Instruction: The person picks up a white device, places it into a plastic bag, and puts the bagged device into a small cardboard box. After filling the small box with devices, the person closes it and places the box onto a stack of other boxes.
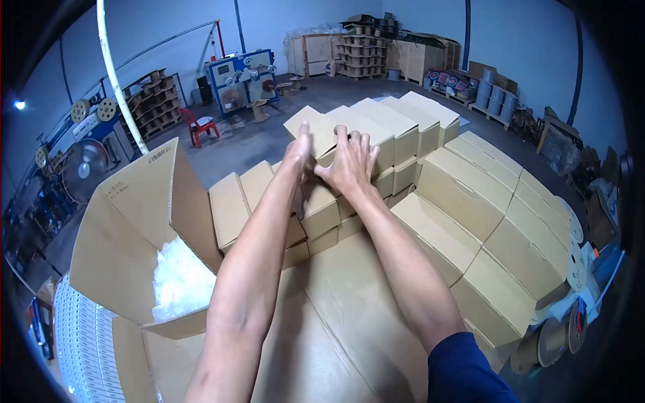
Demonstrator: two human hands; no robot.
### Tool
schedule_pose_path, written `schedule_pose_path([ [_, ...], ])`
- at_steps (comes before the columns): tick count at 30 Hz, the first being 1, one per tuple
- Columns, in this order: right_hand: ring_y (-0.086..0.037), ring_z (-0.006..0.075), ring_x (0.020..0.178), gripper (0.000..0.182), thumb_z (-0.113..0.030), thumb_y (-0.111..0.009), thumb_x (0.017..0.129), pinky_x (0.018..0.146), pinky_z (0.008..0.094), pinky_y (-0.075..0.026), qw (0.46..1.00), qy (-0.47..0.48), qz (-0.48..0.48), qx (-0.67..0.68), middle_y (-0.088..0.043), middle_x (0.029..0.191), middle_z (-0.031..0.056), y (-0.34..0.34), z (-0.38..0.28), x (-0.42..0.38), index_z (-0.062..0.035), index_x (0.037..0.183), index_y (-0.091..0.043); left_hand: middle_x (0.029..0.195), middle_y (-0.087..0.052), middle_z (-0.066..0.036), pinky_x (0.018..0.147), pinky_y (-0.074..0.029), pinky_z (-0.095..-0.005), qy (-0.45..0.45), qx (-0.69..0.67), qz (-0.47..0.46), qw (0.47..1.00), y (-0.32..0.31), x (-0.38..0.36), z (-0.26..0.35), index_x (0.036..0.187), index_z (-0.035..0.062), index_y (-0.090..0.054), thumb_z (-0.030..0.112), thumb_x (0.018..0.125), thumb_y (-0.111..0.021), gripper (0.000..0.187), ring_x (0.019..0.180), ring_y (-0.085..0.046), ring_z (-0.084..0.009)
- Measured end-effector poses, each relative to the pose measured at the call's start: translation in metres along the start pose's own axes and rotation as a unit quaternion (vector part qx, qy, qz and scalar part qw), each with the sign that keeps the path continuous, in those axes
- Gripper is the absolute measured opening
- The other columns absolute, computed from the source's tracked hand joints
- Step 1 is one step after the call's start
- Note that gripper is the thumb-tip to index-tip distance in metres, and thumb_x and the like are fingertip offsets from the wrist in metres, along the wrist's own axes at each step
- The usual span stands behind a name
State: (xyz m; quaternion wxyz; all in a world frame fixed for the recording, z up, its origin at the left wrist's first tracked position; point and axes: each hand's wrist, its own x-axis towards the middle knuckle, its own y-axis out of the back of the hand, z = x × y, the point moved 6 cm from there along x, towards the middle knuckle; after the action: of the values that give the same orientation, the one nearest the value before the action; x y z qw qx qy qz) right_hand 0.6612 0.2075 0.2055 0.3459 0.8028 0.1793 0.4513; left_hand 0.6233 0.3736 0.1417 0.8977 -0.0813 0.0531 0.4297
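Observation:
Both my hands are at a tan cardboard box (307, 121) at the near-left end of the upper row of stacked boxes. My left hand (300, 153) is on its left side, thumb pointing up. At the box's near right corner is my right hand (349, 160), with its fingers bent over the edge. The box sits tilted against the row (368, 119) beside it. More closed boxes (229, 205) stand in a lower row to the left, partly behind my left forearm. The underside of the held box is hidden.
An open carton (127, 195) with clear plastic packing (181, 279) stands at the left. Stacked long boxes (480, 174) fill the right. Flat cardboard (336, 302) lies in front. Behind are a blue machine (242, 80), a red chair (199, 125) and a white pole (114, 74).

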Motion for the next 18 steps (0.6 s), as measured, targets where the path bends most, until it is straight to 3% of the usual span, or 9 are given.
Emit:
schedule_pose_path([
  [3,-0.050,0.0351,0.123,0.086,-0.035,-0.093,0.062,0.103,0.0494,-0.039,0.993,0.012,0.087,0.082,-0.059,0.125,0.0173,0.003,-0.003,0.004,-0.0111,0.132,-0.050,0.160,-0.037,-0.024,0.110,-0.036,-0.0678,-0.025,0.057,-0.025,0.998,-0.001,0.014,-0.001,0.159,0.0069,-0.032,0.073,0.099,-0.036,0.089,0.145,-0.041,-0.0414],
  [4,-0.052,0.0366,0.120,0.084,-0.032,-0.093,0.063,0.102,0.0486,-0.042,0.989,0.016,0.111,0.095,-0.058,0.123,0.0175,0.009,-0.007,0.004,-0.0094,0.131,-0.050,0.145,-0.054,-0.022,0.105,-0.044,-0.0634,-0.045,0.062,-0.016,0.997,0.002,0.015,0.003,0.150,0.0079,-0.045,0.065,0.102,-0.039,0.075,0.131,-0.056,-0.0386],
  [6,-0.052,0.0373,0.120,0.084,-0.030,-0.093,0.064,0.103,0.0497,-0.043,0.983,0.026,0.128,0.131,-0.058,0.123,0.0187,0.021,-0.013,0.007,-0.0076,0.132,-0.049,0.137,-0.060,-0.020,0.102,-0.048,-0.0568,-0.070,-0.008,-0.005,0.998,0.002,0.012,0.009,0.147,0.0081,-0.048,0.062,0.102,-0.041,0.070,0.124,-0.061,-0.0365],
  [8,-0.052,0.0389,0.122,0.086,-0.026,-0.092,0.066,0.104,0.0504,-0.044,0.976,0.044,0.134,0.164,-0.057,0.126,0.0217,0.037,-0.019,0.009,-0.0032,0.135,-0.046,0.130,-0.065,-0.017,0.097,-0.054,-0.0444,-0.030,-0.091,0.004,0.995,-0.021,-0.077,0.042,0.142,0.0067,-0.053,0.053,0.104,-0.043,0.061,0.115,-0.067,-0.0307],
  [11,-0.052,0.0407,0.125,0.091,-0.024,-0.089,0.068,0.106,0.0505,-0.044,0.939,0.143,0.139,0.279,-0.057,0.130,0.0241,0.071,-0.029,-0.002,-0.0008,0.142,-0.041,0.125,-0.065,-0.015,0.091,-0.056,-0.0448,-0.144,-0.221,-0.035,0.964,-0.012,-0.081,0.062,0.138,0.0045,-0.053,0.041,0.103,-0.051,0.051,0.114,-0.065,-0.0263],
  [12,-0.055,0.0358,0.126,0.088,-0.020,-0.083,0.079,0.103,0.0452,-0.048,0.933,0.144,0.104,0.313,-0.055,0.137,0.0242,0.081,-0.028,-0.009,-0.0010,0.151,-0.034,0.130,-0.064,-0.012,0.094,-0.054,-0.0403,-0.159,-0.222,-0.042,0.961,-0.007,-0.100,0.073,0.140,0.0036,-0.054,0.035,0.104,-0.051,0.047,0.116,-0.064,-0.0238],
  [15,-0.055,0.0281,0.126,0.080,-0.014,-0.073,0.090,0.099,0.0382,-0.051,0.822,0.103,0.002,0.560,-0.054,0.141,0.0226,0.111,-0.017,-0.039,-0.0042,0.157,-0.029,0.134,-0.063,-0.012,0.101,-0.049,-0.0368,-0.275,-0.196,-0.006,0.941,0.004,-0.160,0.091,0.141,0.0031,-0.056,0.034,0.104,-0.053,0.048,0.120,-0.062,-0.0221],
  [17,-0.055,0.0231,0.126,0.076,-0.010,-0.067,0.095,0.097,0.0333,-0.052,0.822,0.110,0.012,0.559,-0.052,0.144,0.0213,0.123,0.006,-0.061,-0.0074,0.160,-0.027,0.142,-0.059,-0.011,0.112,-0.039,-0.0352,-0.285,-0.196,0.003,0.938,0.017,-0.196,0.078,0.143,0.0014,-0.055,0.036,0.105,-0.053,0.052,0.132,-0.054,-0.0211],
  [18,-0.054,0.0247,0.128,0.076,-0.009,-0.067,0.095,0.098,0.0348,-0.052,0.817,0.099,0.018,0.568,-0.050,0.146,0.0220,0.126,0.018,-0.076,-0.0082,0.160,-0.027,0.142,-0.059,-0.012,0.111,-0.040,-0.0369,-0.281,-0.193,-0.001,0.940,0.018,-0.233,0.069,0.145,0.0014,-0.053,0.040,0.104,-0.052,0.056,0.130,-0.055,-0.0223],
])
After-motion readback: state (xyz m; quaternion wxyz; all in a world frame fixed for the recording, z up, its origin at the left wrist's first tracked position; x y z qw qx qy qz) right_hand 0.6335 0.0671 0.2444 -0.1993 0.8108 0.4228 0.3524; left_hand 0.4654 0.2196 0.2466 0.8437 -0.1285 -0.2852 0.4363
